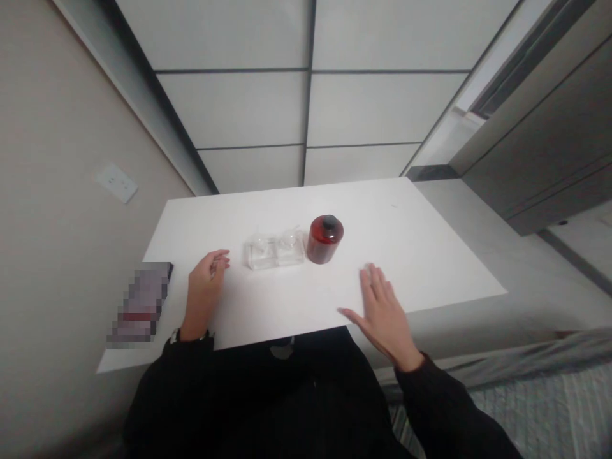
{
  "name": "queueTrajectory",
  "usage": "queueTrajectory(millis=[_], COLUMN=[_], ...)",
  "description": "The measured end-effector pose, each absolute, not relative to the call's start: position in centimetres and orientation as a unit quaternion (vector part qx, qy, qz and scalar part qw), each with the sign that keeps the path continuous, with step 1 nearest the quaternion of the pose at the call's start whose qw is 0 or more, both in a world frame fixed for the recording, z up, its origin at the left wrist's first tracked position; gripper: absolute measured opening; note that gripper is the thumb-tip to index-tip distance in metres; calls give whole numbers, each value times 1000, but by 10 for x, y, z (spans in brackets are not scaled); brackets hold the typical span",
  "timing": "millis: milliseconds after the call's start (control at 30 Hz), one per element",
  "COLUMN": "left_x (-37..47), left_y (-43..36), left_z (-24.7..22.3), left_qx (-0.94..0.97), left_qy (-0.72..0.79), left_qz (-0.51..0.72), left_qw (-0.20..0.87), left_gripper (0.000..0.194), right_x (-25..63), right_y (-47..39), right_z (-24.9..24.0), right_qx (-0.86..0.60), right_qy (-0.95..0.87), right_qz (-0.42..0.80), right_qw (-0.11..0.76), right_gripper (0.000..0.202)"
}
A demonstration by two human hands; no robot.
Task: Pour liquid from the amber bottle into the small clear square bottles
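Observation:
On the white table [287, 306] stand two clear, square-sided containers [276, 252] side by side, with thin clear parts on top. Just to their right is a round red bottle [324, 241] with a black cap, upright. My left hand [206, 287] rests on its side left of the clear containers, fingers loosely curved and apart, holding nothing. Right of the red bottle and nearer to me, my right hand [382, 312] lies flat, palm down, thumb spread from the fingers. Neither hand touches the bottle or the containers.
At the table's left edge lies a flat, dark-edged item [141, 306], its surface blurred out. A wall with a socket plate [118, 183] rises on the left. Pale panelled doors [253, 108] stand behind the table. A grey cabinet [540, 127] is at the right.

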State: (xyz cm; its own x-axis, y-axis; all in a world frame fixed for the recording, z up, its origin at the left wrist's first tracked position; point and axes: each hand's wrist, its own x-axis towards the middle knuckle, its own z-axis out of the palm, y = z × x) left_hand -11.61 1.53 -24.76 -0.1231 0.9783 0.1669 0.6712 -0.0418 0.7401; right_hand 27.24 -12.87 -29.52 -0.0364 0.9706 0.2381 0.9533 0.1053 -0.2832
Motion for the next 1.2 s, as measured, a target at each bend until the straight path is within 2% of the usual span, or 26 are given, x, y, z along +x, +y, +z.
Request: queueTrajectory(millis=[167,267,367,467,600,733,867,1000,1200], left_x=[-116,-116,-115,-114,-115,-116,-116,-115,-116], left_y=[14,14,14,14,14,15,16,18,18], left_z=[-248,-247,-245,-243,-242,-243,-246,-250,-251], left_qx=[627,622,620,620,622,631,634,635,628], left_qy=[652,654,657,661,667,665,662,656,649], left_qz=[370,377,380,372,354,339,337,344,365], left_qw=[212,206,200,201,203,211,215,221,224], left_gripper=[41,42,41,40,39,39,37,39,44], right_x=[127,68,56,94,206,328,371,311,131], right_y=[-110,-108,-107,-112,-134,-162,-172,-147,-105], right_z=[-277,-264,-257,-262,-277,-289,-296,-297,-279], right_qx=[-483,-351,-325,-383,-508,-696,-742,-708,-513], right_qy=[-845,-903,-912,-894,-837,-708,-660,-688,-832], right_qz=[114,156,174,160,126,-14,-37,-30,87], right_qw=[197,193,181,172,157,120,115,155,192], right_gripper=[120,101,87,89,100,90,87,103,120])
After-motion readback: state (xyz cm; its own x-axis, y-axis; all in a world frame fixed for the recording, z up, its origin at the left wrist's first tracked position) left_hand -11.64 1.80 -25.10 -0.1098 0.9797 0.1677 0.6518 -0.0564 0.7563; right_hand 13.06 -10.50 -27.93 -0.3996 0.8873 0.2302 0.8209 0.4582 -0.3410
